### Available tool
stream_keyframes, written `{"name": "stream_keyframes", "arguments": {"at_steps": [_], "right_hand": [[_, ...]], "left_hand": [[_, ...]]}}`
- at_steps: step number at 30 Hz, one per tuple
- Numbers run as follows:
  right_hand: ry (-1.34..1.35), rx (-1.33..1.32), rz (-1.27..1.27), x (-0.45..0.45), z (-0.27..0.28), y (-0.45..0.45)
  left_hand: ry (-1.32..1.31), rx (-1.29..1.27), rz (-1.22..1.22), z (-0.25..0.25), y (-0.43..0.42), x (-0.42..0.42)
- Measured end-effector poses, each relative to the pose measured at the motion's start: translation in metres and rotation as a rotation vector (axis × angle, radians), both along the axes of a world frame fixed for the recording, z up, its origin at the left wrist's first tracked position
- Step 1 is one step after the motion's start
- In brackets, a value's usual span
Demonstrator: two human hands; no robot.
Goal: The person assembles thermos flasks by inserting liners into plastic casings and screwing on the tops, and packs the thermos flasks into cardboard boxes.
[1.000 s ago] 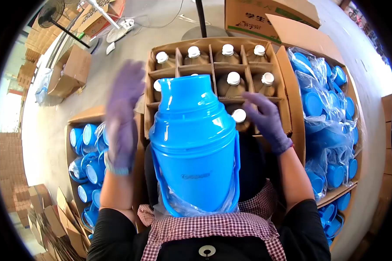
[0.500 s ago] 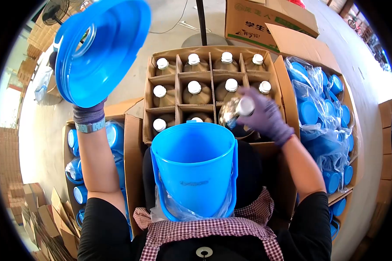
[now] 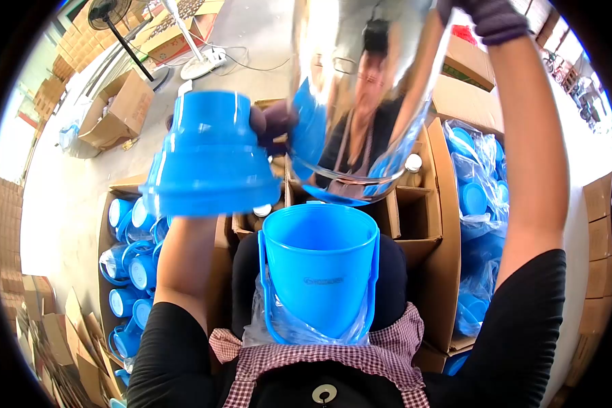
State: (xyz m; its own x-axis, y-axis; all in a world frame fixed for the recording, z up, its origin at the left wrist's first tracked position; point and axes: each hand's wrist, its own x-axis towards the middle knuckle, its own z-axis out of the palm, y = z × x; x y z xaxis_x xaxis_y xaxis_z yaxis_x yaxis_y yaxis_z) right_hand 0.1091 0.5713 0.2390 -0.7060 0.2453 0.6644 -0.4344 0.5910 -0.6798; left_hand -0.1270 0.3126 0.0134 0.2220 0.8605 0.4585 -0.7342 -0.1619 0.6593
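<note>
My right hand (image 3: 483, 19), in a dark glove, is raised at the top edge and closed around the upper end of a large silvery glass flask liner (image 3: 364, 102). Its rounded bottom hangs above a blue plastic flask shell (image 3: 319, 272) with a carrying handle, which stands upright between my thighs on clear plastic film (image 3: 255, 330). In my gloved left hand (image 3: 273, 126) is a stepped blue plastic flask top (image 3: 212, 160), wide rim down. Part of that hand is hidden behind the top; its visible fingers are near or against the liner's side, contact unclear.
A divided carton (image 3: 415, 211) with white-capped liners stands in front, largely covered by the liner. Open boxes of blue flask parts flank me, left (image 3: 130, 272) and right (image 3: 474, 197). Farther off are a fan (image 3: 109, 13), a cardboard box (image 3: 126, 109) and flattened cardboard (image 3: 81, 333).
My right hand has lifted the liner out of the divided carton and up over the shell. My left hand has lowered the blue top toward the middle and turned its wide rim downward.
</note>
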Motion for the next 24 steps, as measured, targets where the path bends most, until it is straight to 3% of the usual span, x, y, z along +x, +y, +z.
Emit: {"name": "stream_keyframes", "arguments": {"at_steps": [11,15,17,18,20,21,23,24], "right_hand": [[-0.247,-0.220,-0.065,-0.033,-0.115,-0.074],[-0.429,-0.453,-0.094,-0.016,-0.153,-0.128],[-0.549,-0.199,-0.317,0.004,-0.165,-0.165],[-0.610,-0.234,-0.344,0.011,-0.171,-0.182],[-0.605,-0.307,-0.381,0.023,-0.187,-0.205],[-0.526,-0.536,-0.333,0.026,-0.191,-0.214],[-0.619,-0.813,-0.073,0.044,-0.185,-0.205],[-0.718,-0.704,-0.006,0.058,-0.180,-0.198]], "left_hand": [[-0.013,-0.165,-0.037,0.003,-0.102,0.005],[0.157,-0.110,0.279,-0.013,-0.054,-0.032],[0.337,-0.079,0.488,-0.021,-0.028,-0.046],[0.398,-0.086,0.551,-0.020,-0.024,-0.044],[-0.012,-0.168,0.186,-0.019,-0.002,-0.013],[-0.227,-0.250,-0.047,-0.015,0.009,0.005],[0.139,-0.398,0.120,-0.014,0.016,0.038],[0.157,-0.389,0.038,-0.025,0.021,0.045]]}}
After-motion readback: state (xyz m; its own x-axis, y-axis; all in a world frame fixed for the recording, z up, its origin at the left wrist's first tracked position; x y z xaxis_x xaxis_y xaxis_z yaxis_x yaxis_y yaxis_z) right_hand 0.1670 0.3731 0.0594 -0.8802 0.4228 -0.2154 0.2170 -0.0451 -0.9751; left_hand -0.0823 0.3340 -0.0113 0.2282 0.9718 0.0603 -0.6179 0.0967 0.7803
